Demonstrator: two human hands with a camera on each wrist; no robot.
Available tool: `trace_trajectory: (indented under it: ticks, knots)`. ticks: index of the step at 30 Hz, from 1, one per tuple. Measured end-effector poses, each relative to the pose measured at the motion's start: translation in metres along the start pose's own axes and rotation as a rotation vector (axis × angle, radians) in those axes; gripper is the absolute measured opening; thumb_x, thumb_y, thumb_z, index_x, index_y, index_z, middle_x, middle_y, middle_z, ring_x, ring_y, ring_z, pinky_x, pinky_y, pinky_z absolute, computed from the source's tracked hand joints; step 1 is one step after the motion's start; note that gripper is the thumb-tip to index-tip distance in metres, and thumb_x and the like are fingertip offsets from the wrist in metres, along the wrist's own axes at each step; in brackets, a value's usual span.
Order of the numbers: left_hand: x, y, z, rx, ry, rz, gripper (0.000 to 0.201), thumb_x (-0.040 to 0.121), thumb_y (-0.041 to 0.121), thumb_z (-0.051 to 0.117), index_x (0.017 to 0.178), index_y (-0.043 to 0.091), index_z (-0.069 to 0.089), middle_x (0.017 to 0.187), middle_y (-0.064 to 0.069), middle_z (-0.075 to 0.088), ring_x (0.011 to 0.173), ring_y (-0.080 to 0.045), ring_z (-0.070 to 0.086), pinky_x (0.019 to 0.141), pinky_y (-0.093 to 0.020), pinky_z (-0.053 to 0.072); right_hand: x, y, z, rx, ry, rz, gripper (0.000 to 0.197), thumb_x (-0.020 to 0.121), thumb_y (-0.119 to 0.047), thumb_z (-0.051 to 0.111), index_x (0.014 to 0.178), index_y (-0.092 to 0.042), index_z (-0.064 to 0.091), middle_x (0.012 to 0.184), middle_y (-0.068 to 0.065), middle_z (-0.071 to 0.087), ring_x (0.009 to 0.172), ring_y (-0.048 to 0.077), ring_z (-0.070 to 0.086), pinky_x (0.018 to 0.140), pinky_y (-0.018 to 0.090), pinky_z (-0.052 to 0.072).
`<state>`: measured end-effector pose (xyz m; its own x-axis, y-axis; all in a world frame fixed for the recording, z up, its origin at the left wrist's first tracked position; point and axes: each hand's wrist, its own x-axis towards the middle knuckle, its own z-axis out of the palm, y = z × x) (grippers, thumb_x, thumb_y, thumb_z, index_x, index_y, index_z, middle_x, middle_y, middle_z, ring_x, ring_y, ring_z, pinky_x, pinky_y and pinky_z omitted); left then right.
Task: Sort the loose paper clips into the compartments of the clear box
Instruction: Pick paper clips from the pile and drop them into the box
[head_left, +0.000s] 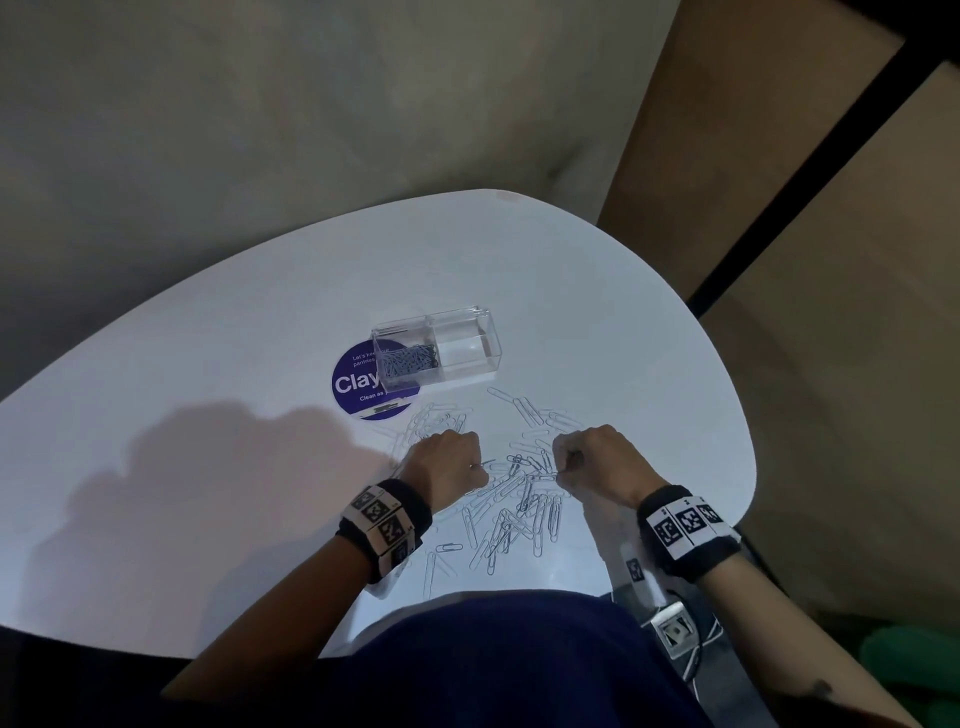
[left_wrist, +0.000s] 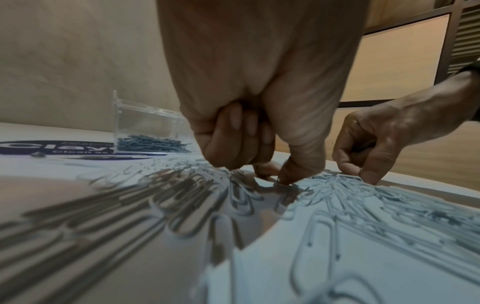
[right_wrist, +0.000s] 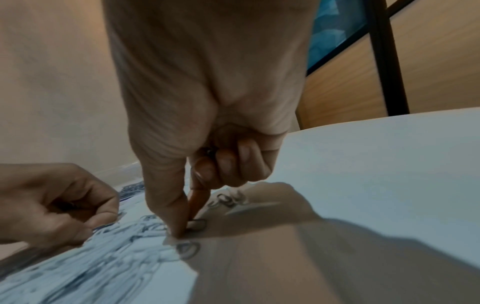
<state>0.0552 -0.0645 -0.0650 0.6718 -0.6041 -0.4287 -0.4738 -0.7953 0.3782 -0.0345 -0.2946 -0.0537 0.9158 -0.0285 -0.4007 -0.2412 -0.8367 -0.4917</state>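
Note:
A clear two-compartment box (head_left: 470, 345) stands on the white table (head_left: 208, 364). Its left compartment holds a heap of small dark clips (head_left: 408, 358); the right one looks empty. Large loose paper clips (head_left: 514, 514) lie scattered in front of it, between and around both hands. My left hand (head_left: 480, 469) has curled fingers, and its thumb and forefinger pinch a clip on the table (left_wrist: 283, 183). My right hand (head_left: 562, 470) pinches another clip (right_wrist: 198, 223) against the table, and its curled fingers hold something dark (right_wrist: 210, 151).
A round purple sticker (head_left: 353, 387) lies under the box's left end. The table's curved edge runs close on the right. A grey device with cables (head_left: 675, 631) hangs at the lower right. Wooden panels with a black frame (head_left: 779, 208) stand beyond.

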Motion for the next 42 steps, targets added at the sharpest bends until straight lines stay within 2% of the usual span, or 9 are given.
trace_trajectory:
  ticks: [6, 11, 15, 20, 24, 27, 34, 38, 42]
  knots:
    - [-0.005, -0.007, 0.000, -0.234, 0.010, -0.030, 0.023, 0.079, 0.043, 0.055, 0.071, 0.022, 0.049, 0.066, 0.004, 0.057, 0.073, -0.025, 0.057, 0.071, -0.038, 0.048, -0.002, -0.004, 0.006, 0.203, -0.037, 0.013, 0.022, 0.076, -0.024, 0.072, 0.064, -0.016, 0.055, 0.055, -0.013, 0.059, 0.054, 0.002, 0.050, 0.061, 0.024, 0.043]
    - [-0.013, -0.011, -0.009, -0.723, -0.021, -0.069, 0.022, 0.063, 0.044, 0.055, 0.063, 0.023, 0.057, 0.066, 0.001, 0.069, 0.057, -0.011, 0.054, 0.056, -0.029, 0.040, -0.008, -0.009, -0.002, 0.410, -0.020, 0.025, 0.024, 0.084, -0.001, 0.060, 0.064, -0.006, 0.047, 0.061, -0.006, 0.052, 0.061, -0.004, 0.061, 0.063, 0.017, 0.040]
    - [-0.014, -0.006, -0.011, -0.881, -0.110, -0.072, 0.009, 0.062, 0.023, 0.063, 0.061, 0.019, 0.054, 0.060, -0.003, 0.066, 0.048, -0.012, 0.043, 0.048, -0.021, 0.028, -0.006, -0.006, -0.003, 0.539, -0.035, 0.008, 0.022, 0.075, -0.007, 0.062, 0.063, -0.009, 0.044, 0.068, 0.000, 0.052, 0.068, 0.012, 0.060, 0.081, 0.037, 0.053]
    - [-0.010, -0.003, -0.009, -0.960, -0.185, -0.019, 0.020, 0.069, 0.000, 0.068, 0.066, 0.015, 0.054, 0.057, -0.005, 0.056, 0.050, -0.016, 0.037, 0.044, -0.019, 0.026, -0.007, -0.008, -0.005, 0.510, -0.095, -0.057, 0.012, 0.081, -0.006, 0.076, 0.072, -0.006, 0.069, 0.076, -0.013, 0.069, 0.075, 0.006, 0.062, 0.078, 0.017, 0.046]
    - [-0.009, -0.004, -0.010, -0.995, -0.238, -0.056, 0.019, 0.072, 0.001, 0.066, 0.084, 0.015, 0.064, 0.069, -0.010, 0.063, 0.052, -0.013, 0.041, 0.045, -0.018, 0.030, -0.004, 0.000, -0.003, 0.446, -0.004, -0.009, 0.008, 0.078, -0.004, 0.074, 0.072, -0.007, 0.071, 0.067, -0.016, 0.068, 0.068, 0.000, 0.059, 0.075, 0.022, 0.045]
    - [-0.007, -0.005, -0.009, -1.022, -0.235, -0.127, 0.027, 0.079, 0.002, 0.056, 0.098, 0.016, 0.071, 0.069, -0.006, 0.061, 0.052, -0.010, 0.042, 0.044, -0.018, 0.032, -0.006, 0.006, 0.000, 0.410, 0.042, 0.030, 0.019, 0.074, -0.011, 0.081, 0.063, -0.014, 0.065, 0.064, -0.004, 0.066, 0.060, 0.003, 0.054, 0.069, 0.023, 0.044]
    - [0.004, 0.003, -0.007, -1.166, -0.108, -0.255, 0.009, 0.065, 0.023, 0.055, 0.059, 0.016, 0.055, 0.064, -0.008, 0.045, 0.050, -0.016, 0.025, 0.045, -0.021, 0.018, -0.009, -0.003, 0.019, 0.170, 0.115, 0.007, 0.019, 0.071, -0.018, 0.076, 0.062, -0.020, 0.060, 0.061, -0.011, 0.061, 0.058, 0.004, 0.053, 0.063, 0.030, 0.048]
    - [0.009, 0.009, -0.002, -0.727, 0.016, -0.098, 0.040, 0.088, 0.048, 0.049, 0.057, 0.023, 0.042, 0.059, 0.007, 0.045, 0.053, -0.016, 0.038, 0.053, -0.030, 0.031, -0.007, -0.008, 0.019, 0.193, 0.078, 0.028, 0.016, 0.072, -0.019, 0.075, 0.062, -0.018, 0.062, 0.064, -0.008, 0.066, 0.061, 0.006, 0.058, 0.066, 0.032, 0.051]
    - [0.006, 0.012, 0.006, -0.097, 0.125, 0.149, 0.015, 0.098, 0.029, 0.037, 0.087, 0.028, 0.048, 0.070, 0.009, 0.059, 0.069, -0.025, 0.059, 0.069, -0.040, 0.049, -0.009, -0.008, 0.014, 0.350, 0.062, 0.061, 0.027, 0.072, -0.022, 0.083, 0.062, -0.012, 0.060, 0.068, 0.003, 0.069, 0.064, 0.010, 0.062, 0.067, 0.028, 0.051]
